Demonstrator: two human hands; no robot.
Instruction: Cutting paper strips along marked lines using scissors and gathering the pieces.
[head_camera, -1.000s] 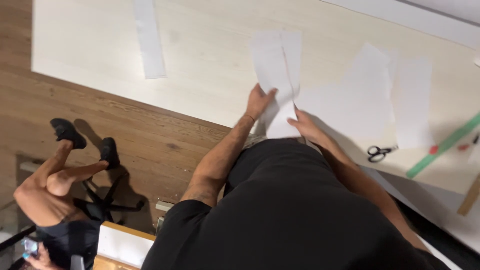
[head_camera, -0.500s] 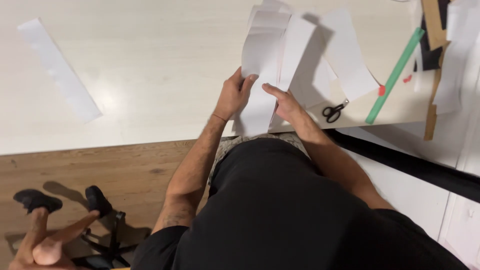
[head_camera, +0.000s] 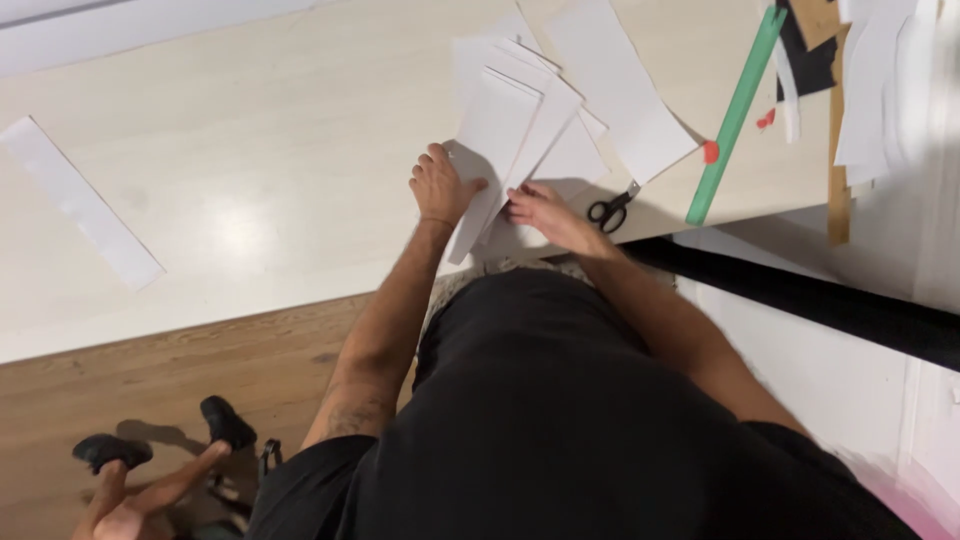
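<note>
My left hand (head_camera: 440, 187) grips the lower left edge of a white paper strip (head_camera: 500, 130) that lies over a fan of several white sheets on the pale table (head_camera: 260, 180). My right hand (head_camera: 545, 212) pinches the lower right of the same stack, fingers curled on the paper. Both hands sit near the table's front edge, a short gap apart. Black-handled scissors (head_camera: 610, 210) lie just right of my right hand.
A long green ruler (head_camera: 735, 115) lies diagonally at the right, a small red piece (head_camera: 710, 152) beside it. A lone white strip (head_camera: 80, 203) lies far left. More paper and brown card scraps (head_camera: 838, 130) crowd the right edge. Another person's legs and black shoes (head_camera: 225, 420) rest on the wooden floor.
The view has swung, so the table and papers now sit higher and further right. Both hands stay on the paper stack, which looks more fanned out.
</note>
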